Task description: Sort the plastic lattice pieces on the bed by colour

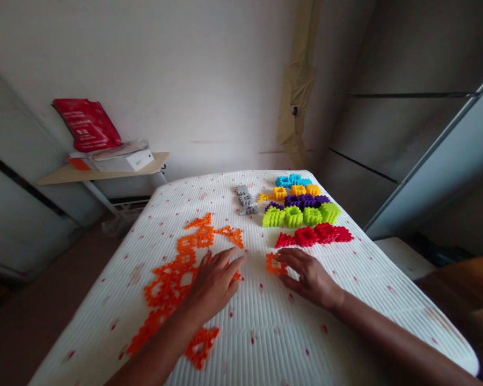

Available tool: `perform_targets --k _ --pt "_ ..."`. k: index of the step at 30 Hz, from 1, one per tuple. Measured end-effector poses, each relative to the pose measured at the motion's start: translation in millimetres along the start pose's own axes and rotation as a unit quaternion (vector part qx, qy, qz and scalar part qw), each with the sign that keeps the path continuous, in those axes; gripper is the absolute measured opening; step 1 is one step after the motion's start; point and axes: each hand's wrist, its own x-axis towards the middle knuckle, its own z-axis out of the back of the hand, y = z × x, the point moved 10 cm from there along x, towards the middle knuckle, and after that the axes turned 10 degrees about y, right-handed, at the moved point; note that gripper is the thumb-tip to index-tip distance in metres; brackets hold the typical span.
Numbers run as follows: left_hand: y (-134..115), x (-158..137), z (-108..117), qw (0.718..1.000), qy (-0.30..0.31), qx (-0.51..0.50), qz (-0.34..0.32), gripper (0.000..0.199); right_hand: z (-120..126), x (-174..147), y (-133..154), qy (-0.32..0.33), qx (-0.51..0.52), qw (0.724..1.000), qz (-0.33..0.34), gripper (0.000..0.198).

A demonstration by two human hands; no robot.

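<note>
My left hand (216, 279) lies palm down over loose orange plastic building pieces (187, 257), its fingers stretched and apart. A bit of another orange piece (236, 275) shows beside its fingers; the rest is hidden under the hand. My right hand (309, 277) has its thumb and fingers around the right side of a flat orange square window piece (271, 263) at the table surface. Two orange triangle pieces (235, 237) lie just beyond my left fingertips. Near my left forearm rests a separate orange piece with notched edges (201, 346).
Beyond my right hand, pieces stand in colour rows: red (306, 236), lime green (293, 216), purple (301, 201), yellow (298, 190) and blue (292, 180). Grey pieces (245, 199) stand left of them. A side table (161, 160) holds a box and red bag (86, 126).
</note>
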Motion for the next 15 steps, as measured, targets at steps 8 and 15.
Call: perform_targets --k 8,15 --pt "18.1 52.1 -4.3 0.999 0.014 0.015 0.045 0.038 -9.2 35.9 1.0 -0.048 0.055 0.997 -0.006 0.029" --pt "27.6 25.7 -5.2 0.998 0.034 0.006 0.044 0.027 -15.6 51.4 -8.3 -0.021 0.027 0.999 -0.026 0.03"
